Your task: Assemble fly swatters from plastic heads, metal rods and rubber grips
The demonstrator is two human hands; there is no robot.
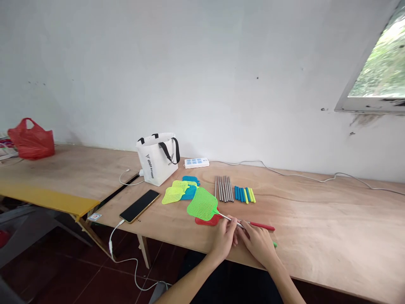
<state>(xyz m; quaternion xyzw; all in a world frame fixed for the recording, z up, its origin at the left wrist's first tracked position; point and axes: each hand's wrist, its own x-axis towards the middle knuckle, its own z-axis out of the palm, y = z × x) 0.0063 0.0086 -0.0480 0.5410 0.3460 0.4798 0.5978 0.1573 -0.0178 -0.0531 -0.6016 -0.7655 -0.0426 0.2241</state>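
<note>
A green fly swatter (204,204) is in my two hands, its mesh head pointing to the left above the table. My left hand (225,236) is closed around the metal rod, with the thumb on top. Close beside it, my right hand (257,242) grips the swatter farther along and covers much of it; a bit of green handle (275,244) shows past this hand. Beneath lies a red fly swatter (262,226), its head partly hidden by the green one. Yellow mesh heads (173,195) and blue mesh heads (189,193) overlap behind.
Several metal rods (225,189) lie beside a row of blue and yellow handles (244,194). To the left are a phone (139,205) on a cable and a white bag (157,160). A power strip (196,163) sits by the wall. A red plastic bag (33,141) stands far left.
</note>
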